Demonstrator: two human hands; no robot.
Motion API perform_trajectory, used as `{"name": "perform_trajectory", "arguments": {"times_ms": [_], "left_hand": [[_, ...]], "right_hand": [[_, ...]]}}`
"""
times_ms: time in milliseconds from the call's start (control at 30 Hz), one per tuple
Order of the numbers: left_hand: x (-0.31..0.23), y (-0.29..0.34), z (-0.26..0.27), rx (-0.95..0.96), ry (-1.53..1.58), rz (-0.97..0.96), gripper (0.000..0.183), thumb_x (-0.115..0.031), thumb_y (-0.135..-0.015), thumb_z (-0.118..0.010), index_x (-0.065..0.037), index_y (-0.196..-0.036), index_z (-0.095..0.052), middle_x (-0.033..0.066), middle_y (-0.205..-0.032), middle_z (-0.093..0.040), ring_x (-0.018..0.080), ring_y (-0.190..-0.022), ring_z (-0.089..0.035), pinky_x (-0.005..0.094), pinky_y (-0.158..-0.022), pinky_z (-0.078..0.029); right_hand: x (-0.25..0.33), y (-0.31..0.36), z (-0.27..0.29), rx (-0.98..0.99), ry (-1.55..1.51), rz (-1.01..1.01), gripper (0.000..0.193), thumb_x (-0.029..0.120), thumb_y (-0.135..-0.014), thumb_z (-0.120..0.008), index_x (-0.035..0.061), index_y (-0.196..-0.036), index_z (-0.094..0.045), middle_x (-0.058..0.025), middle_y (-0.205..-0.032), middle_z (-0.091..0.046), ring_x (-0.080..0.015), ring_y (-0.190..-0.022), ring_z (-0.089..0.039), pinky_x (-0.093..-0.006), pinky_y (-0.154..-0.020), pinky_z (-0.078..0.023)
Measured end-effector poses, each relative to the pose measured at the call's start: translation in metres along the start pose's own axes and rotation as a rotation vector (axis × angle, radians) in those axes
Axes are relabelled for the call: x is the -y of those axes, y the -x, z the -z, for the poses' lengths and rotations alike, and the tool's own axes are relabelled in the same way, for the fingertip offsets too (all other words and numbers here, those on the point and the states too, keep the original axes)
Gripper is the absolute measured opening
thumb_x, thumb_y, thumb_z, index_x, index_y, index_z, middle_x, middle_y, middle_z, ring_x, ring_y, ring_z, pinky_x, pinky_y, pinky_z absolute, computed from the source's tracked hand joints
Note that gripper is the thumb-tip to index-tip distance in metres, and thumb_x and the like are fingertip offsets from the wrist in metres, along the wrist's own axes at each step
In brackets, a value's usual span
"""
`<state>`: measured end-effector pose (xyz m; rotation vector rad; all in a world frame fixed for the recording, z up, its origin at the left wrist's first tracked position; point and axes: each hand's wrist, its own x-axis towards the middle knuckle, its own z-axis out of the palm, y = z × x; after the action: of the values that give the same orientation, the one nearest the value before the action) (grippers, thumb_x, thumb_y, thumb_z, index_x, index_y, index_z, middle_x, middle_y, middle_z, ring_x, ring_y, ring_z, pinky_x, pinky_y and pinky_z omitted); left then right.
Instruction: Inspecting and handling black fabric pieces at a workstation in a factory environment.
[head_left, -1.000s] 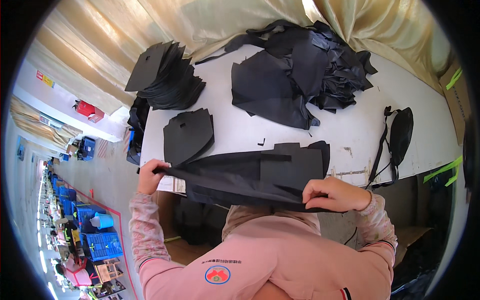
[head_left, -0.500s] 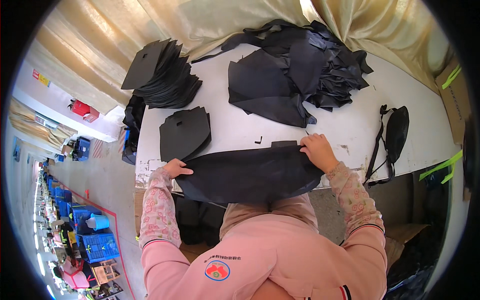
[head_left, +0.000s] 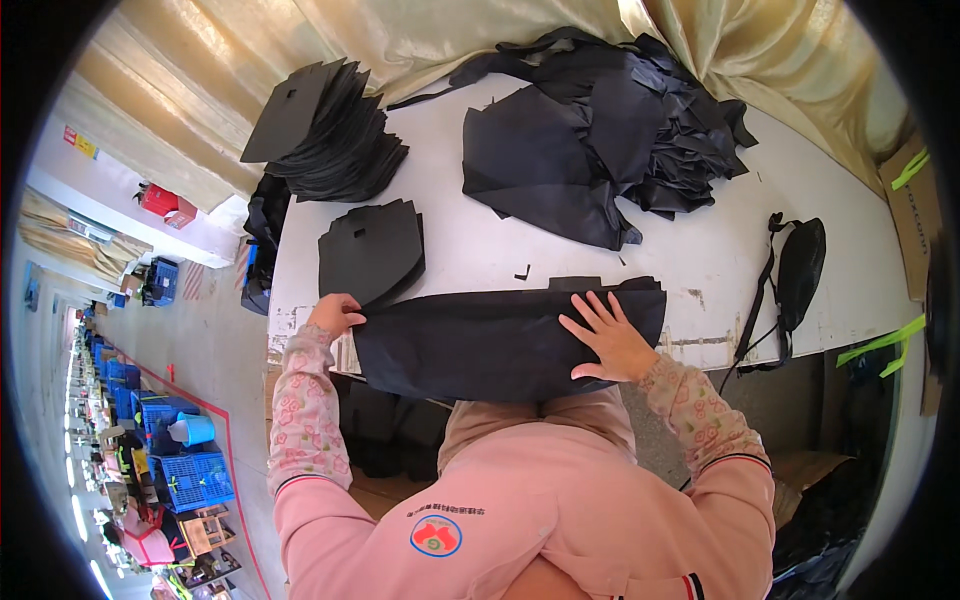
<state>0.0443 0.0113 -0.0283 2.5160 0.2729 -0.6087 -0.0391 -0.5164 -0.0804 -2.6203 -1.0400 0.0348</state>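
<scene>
A wide black fabric piece lies along the table's near edge, its lower part hanging toward my lap. At its upper left corner, my left hand pinches the cloth between thumb and fingers. My right hand rests flat on the right part of the fabric, fingers spread. A dark stiff tab sticks out from beneath the fabric's upper edge; the rest of it is hidden. Just beyond my left hand is a small stack of black rounded panels, each with a small slot.
A tall stack of black panels stands at the far left of the white table. Crumpled black fabric is heaped at the back. On the right lies a black strapped pouch. A cardboard box borders the right side.
My right hand has let go of the fabric's upper right corner and now lies flat on it. The right end is spread on the table. My left hand has moved slightly up and left.
</scene>
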Motion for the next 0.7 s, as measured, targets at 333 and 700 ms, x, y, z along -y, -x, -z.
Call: {"name": "perform_trajectory", "arguments": {"times_ms": [333,700], "left_hand": [[-0.183,0.097,-0.043,-0.006,0.381,-0.693,0.029,-0.013,-0.08,-0.076,-0.004,-0.106,-0.066,0.0036,-0.073,-0.062,0.009,-0.065,-0.054,0.0248,-0.062,-0.046],[-0.012,-0.029,-0.04,-0.465,-0.362,-0.39,0.071,-0.029,-0.073,-0.08,-0.011,-0.133,-0.048,0.0186,-0.129,-0.057,0.0363,-0.117,-0.055,0.0429,-0.098,-0.044]], "right_hand": [[0.08,-0.108,0.068,-0.238,-1.019,0.132,0.064,0.015,-0.088,-0.069,-0.0005,-0.142,-0.038,-0.016,-0.135,-0.053,-0.0246,-0.129,-0.047,-0.0344,-0.107,-0.036],[0.069,-0.123,0.036,-0.163,-1.437,-0.199,0.014,0.01,-0.097,-0.055,-0.0017,-0.099,-0.061,-0.0025,-0.074,-0.061,-0.0079,-0.063,-0.056,-0.0222,-0.059,-0.047]]}}
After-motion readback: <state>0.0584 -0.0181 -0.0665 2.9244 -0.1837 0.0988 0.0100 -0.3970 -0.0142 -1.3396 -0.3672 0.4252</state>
